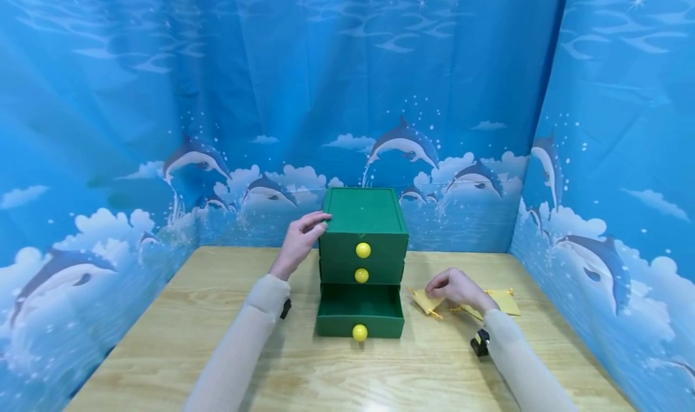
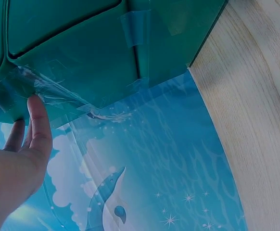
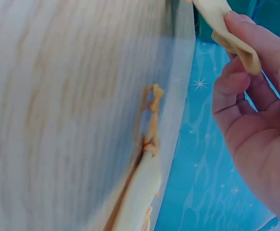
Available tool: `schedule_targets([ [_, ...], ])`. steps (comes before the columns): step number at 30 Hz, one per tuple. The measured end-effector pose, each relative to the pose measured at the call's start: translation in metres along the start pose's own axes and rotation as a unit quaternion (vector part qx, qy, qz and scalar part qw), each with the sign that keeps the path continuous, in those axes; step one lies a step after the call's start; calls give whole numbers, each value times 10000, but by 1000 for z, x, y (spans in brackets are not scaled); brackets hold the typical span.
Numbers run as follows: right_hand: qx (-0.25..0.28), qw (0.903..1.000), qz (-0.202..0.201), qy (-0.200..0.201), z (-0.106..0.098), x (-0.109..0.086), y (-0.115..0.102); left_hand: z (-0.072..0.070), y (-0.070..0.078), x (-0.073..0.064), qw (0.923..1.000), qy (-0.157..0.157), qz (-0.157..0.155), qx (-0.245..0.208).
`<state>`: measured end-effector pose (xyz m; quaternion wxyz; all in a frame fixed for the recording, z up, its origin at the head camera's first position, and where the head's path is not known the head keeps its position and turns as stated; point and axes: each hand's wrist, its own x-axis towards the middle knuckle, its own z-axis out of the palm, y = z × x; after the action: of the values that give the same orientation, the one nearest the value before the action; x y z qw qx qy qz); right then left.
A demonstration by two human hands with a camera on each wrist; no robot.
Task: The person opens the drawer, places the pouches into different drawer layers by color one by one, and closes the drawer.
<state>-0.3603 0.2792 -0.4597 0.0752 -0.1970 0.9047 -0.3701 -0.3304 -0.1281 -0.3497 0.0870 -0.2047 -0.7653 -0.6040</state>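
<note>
A green drawer cabinet (image 1: 364,210) with round yellow knobs stands on the table, its bottom drawer (image 1: 361,324) pulled out and bare inside. My left hand (image 1: 301,240) rests its fingertips against the cabinet's upper left edge. In the left wrist view, the fingers (image 2: 40,122) look fairly straight beside the taped green side. To the right of the drawer, my right hand (image 1: 456,287) pinches a small yellow drawstring pouch (image 1: 427,301). The right wrist view shows this pouch (image 3: 226,29) between thumb and fingers, slightly bent.
More yellow pouches (image 1: 505,302) lie on the table behind my right wrist, partly hidden by it. One pouch's drawstring (image 3: 152,118) shows in the right wrist view. A blue dolphin-print curtain (image 1: 304,98) encloses the wooden table (image 1: 336,376).
</note>
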Motion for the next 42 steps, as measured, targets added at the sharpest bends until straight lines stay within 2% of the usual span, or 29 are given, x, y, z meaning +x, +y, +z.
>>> schedule_targets([
  [12,424,9986,-217,-207,-5,-3,-16,0,-1,0,10000,-15,23,-31],
  [25,618,9976,-287,-113,-7,-8,-38,1,0,0,10000,12,20,11],
  [42,985,9929,-577,-346,13,-8,-64,1,0,0,10000,1,9,-65],
])
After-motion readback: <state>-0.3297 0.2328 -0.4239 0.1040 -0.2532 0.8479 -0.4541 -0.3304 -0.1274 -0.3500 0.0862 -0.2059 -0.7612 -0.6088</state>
